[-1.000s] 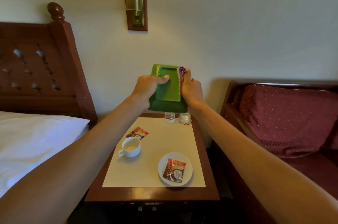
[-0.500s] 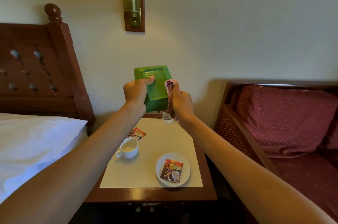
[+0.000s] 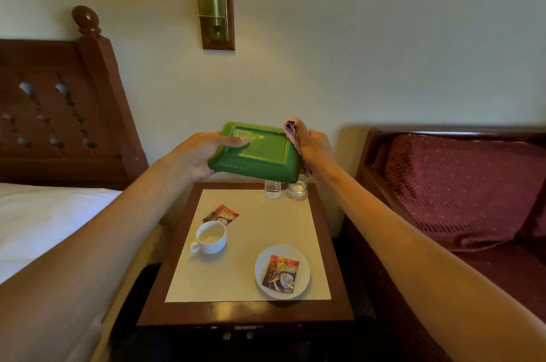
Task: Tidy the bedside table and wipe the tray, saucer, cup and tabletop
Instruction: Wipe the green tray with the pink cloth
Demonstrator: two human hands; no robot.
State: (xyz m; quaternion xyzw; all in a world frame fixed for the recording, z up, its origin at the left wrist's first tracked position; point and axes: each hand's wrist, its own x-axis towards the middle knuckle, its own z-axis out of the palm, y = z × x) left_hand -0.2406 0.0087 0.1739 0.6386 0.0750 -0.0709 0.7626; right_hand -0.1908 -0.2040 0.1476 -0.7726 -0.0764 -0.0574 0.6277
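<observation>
A hotel-style bedroom: a white-sheeted bed (image 3: pixel 44 220) with a carved wooden headboard (image 3: pixel 59 113), a brass wall lamp (image 3: pixel 211 1), and a bedside counter (image 3: pixel 245 314) carrying a cup (image 3: pixel 210 237), coffee sachets (image 3: pixel 221 214) and bottled water (image 3: pixel 272 189).

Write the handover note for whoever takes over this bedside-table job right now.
Left hand grips the green tray's left edge, tray tilted in the air above the table's back. Right hand holds a pink cloth against the tray's right edge.
Cup and one sachet sit left on the tabletop; saucer with a second sachet front right; water bottle and glass at the back.
Done: tray wiping under way; how far, unclear.
Left: finish tray, wipe saucer, cup, tabletop, tidy sachets.
</observation>
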